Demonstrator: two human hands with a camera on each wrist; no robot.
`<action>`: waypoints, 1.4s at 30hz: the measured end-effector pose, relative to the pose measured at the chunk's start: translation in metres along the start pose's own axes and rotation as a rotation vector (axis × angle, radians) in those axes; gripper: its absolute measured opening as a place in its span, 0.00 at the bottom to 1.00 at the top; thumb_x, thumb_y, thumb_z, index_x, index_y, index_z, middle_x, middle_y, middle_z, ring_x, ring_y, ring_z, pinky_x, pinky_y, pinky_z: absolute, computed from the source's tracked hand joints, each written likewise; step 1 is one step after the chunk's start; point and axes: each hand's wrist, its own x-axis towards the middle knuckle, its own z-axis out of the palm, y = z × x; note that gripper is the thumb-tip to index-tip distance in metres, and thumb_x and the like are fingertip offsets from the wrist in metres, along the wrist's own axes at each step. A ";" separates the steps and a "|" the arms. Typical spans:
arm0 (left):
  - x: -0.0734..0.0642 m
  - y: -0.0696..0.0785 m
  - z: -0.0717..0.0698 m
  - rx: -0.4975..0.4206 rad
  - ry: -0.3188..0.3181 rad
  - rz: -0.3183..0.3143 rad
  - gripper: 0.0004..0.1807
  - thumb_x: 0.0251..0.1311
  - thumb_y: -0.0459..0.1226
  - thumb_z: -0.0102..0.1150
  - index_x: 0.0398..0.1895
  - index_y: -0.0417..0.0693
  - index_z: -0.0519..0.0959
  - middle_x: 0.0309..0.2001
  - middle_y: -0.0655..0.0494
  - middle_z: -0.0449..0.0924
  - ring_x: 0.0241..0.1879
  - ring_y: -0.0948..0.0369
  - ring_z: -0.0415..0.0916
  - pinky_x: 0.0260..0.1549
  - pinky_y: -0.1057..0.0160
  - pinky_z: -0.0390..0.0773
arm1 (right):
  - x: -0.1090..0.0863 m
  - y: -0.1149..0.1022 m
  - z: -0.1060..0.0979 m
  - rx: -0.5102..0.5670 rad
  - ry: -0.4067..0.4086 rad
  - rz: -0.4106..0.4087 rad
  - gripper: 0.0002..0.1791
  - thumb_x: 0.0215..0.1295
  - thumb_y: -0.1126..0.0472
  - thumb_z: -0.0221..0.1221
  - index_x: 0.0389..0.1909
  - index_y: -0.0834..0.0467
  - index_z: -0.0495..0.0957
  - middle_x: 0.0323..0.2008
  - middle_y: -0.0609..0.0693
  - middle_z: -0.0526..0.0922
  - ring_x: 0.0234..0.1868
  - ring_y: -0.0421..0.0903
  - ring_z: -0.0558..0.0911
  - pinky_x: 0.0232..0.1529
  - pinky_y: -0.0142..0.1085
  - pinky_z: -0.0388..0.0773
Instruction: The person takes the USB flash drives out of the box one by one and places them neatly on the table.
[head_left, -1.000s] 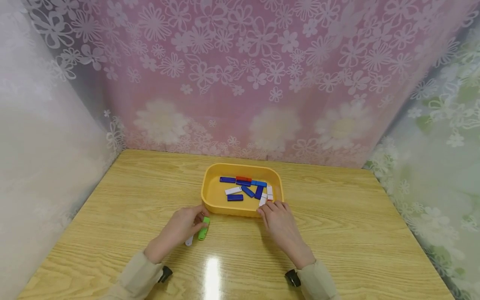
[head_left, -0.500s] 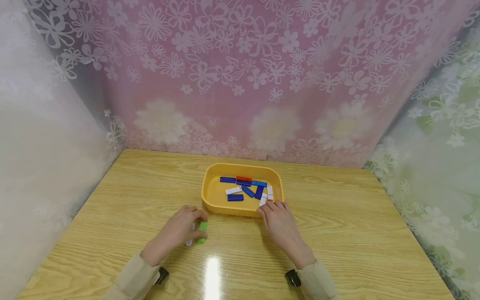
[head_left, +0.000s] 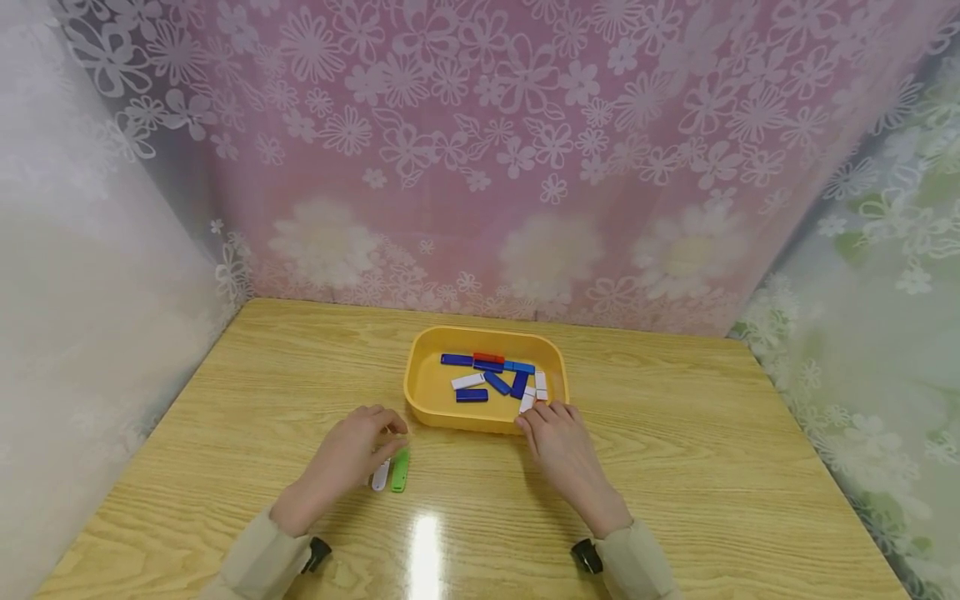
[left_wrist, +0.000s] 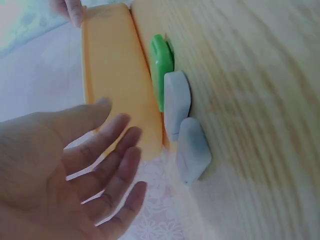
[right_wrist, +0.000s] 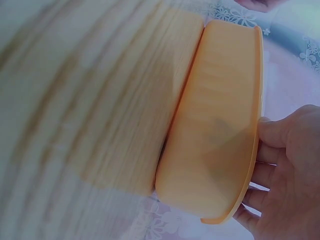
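My left hand [head_left: 341, 454] hovers over the table, left of the yellow bin, fingers loosely bent and holding nothing. Just under its thumb lies a green USB stick [head_left: 400, 472], beside a white USB stick [head_left: 380, 477]. A second white USB stick [left_wrist: 192, 150], hidden by the hand in the head view, shows in the left wrist view in line with them. My right hand [head_left: 566, 450] grips the near right rim of the yellow bin [head_left: 465, 422], its thumb against the outer wall in the right wrist view.
Inside the bin lie several blue USB sticks [head_left: 472, 396], a red one [head_left: 488, 357] and white ones [head_left: 468, 382]. A pink flowered curtain [head_left: 480, 208] hangs behind the wooden table [head_left: 675, 467], with pale cloth at both sides.
My left hand has set the green USB stick down beside the white one, let it go and drawn slightly back to the left. The right hand has stayed on the bin's rim.
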 end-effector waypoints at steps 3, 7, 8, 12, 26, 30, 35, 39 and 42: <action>0.002 0.000 -0.003 -0.021 0.058 -0.018 0.02 0.64 0.38 0.68 0.34 0.53 0.83 0.33 0.62 0.82 0.36 0.62 0.79 0.36 0.60 0.80 | 0.000 0.000 -0.001 0.001 -0.001 0.002 0.11 0.76 0.58 0.56 0.37 0.57 0.84 0.36 0.50 0.84 0.39 0.51 0.78 0.54 0.51 0.74; 0.005 0.003 -0.006 -0.029 0.104 -0.024 0.02 0.66 0.38 0.66 0.34 0.53 0.83 0.34 0.62 0.83 0.34 0.64 0.79 0.32 0.62 0.79 | 0.000 0.000 -0.001 0.004 0.002 0.002 0.11 0.76 0.58 0.56 0.37 0.58 0.84 0.36 0.50 0.84 0.39 0.51 0.78 0.54 0.51 0.74; 0.006 0.004 -0.006 -0.027 0.113 -0.023 0.02 0.67 0.38 0.66 0.35 0.52 0.83 0.34 0.62 0.83 0.34 0.64 0.79 0.32 0.62 0.79 | 0.000 0.000 -0.001 0.004 0.003 0.001 0.11 0.76 0.58 0.56 0.37 0.58 0.84 0.36 0.50 0.84 0.39 0.51 0.78 0.54 0.51 0.74; 0.015 0.011 -0.009 -0.032 0.160 0.000 0.02 0.67 0.38 0.65 0.37 0.50 0.84 0.35 0.62 0.83 0.34 0.65 0.79 0.34 0.62 0.80 | 0.000 -0.001 -0.001 -0.007 0.007 -0.002 0.10 0.76 0.58 0.57 0.37 0.58 0.84 0.36 0.50 0.84 0.39 0.51 0.79 0.53 0.51 0.74; 0.074 0.044 -0.011 -0.016 0.172 0.110 0.03 0.69 0.38 0.64 0.37 0.51 0.82 0.35 0.59 0.84 0.32 0.61 0.80 0.29 0.64 0.78 | 0.000 -0.001 -0.002 -0.026 0.007 -0.003 0.10 0.76 0.58 0.57 0.37 0.58 0.84 0.36 0.50 0.84 0.40 0.51 0.79 0.53 0.50 0.74; 0.090 0.047 -0.001 0.007 0.129 0.133 0.03 0.69 0.39 0.64 0.38 0.50 0.83 0.36 0.56 0.84 0.33 0.59 0.81 0.31 0.63 0.79 | 0.001 0.000 -0.001 -0.033 0.017 -0.008 0.10 0.75 0.58 0.57 0.36 0.58 0.84 0.36 0.50 0.84 0.39 0.50 0.78 0.52 0.49 0.75; 0.106 0.048 0.013 -0.011 0.060 0.126 0.02 0.67 0.38 0.65 0.38 0.49 0.83 0.37 0.56 0.84 0.35 0.60 0.81 0.35 0.62 0.80 | 0.000 0.000 0.000 -0.036 0.036 -0.019 0.10 0.75 0.58 0.58 0.35 0.58 0.83 0.35 0.50 0.83 0.38 0.50 0.77 0.51 0.49 0.75; 0.115 0.050 0.022 -0.041 -0.006 0.102 0.02 0.66 0.36 0.66 0.38 0.48 0.83 0.36 0.56 0.84 0.37 0.60 0.80 0.38 0.60 0.80 | 0.000 0.001 0.001 -0.031 0.034 -0.020 0.10 0.75 0.58 0.58 0.36 0.58 0.83 0.35 0.49 0.83 0.38 0.51 0.77 0.51 0.50 0.74; 0.120 0.052 0.027 -0.016 -0.043 0.101 0.03 0.65 0.37 0.67 0.38 0.48 0.83 0.37 0.56 0.84 0.37 0.59 0.80 0.40 0.60 0.80 | 0.000 0.002 0.002 -0.033 0.042 -0.025 0.10 0.75 0.58 0.58 0.36 0.57 0.83 0.35 0.49 0.83 0.38 0.51 0.77 0.51 0.50 0.74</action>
